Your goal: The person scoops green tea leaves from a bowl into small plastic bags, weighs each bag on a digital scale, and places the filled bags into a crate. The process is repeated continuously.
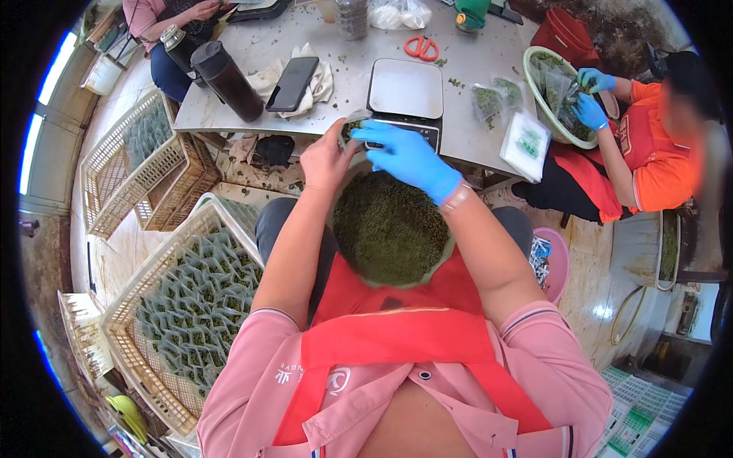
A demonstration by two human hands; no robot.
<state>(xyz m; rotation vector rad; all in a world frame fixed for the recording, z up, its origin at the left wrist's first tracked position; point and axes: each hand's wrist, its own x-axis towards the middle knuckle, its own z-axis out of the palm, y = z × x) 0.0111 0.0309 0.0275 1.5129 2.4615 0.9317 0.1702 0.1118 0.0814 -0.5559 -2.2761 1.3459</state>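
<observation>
My bare left hand (327, 159) holds a small clear pouch (352, 125) just above a round basin (439, 263) of dark green dried leaves on my lap. My right hand (408, 156), in a blue glove, pinches the pouch's mouth from the right, with some leaves at its fingertips. Both hands meet at the near edge of the grey table (343, 72), in front of a flat digital scale (405, 91).
A cream crate (130, 301) packed with filled pouches stands at my left; more crates (114, 164) lie beyond. On the table are a dark flask (227, 79), a phone (292, 82), orange scissors (421, 47) and loose pouches (525, 143). A person in orange with blue gloves (589, 95) works over a green basin at right.
</observation>
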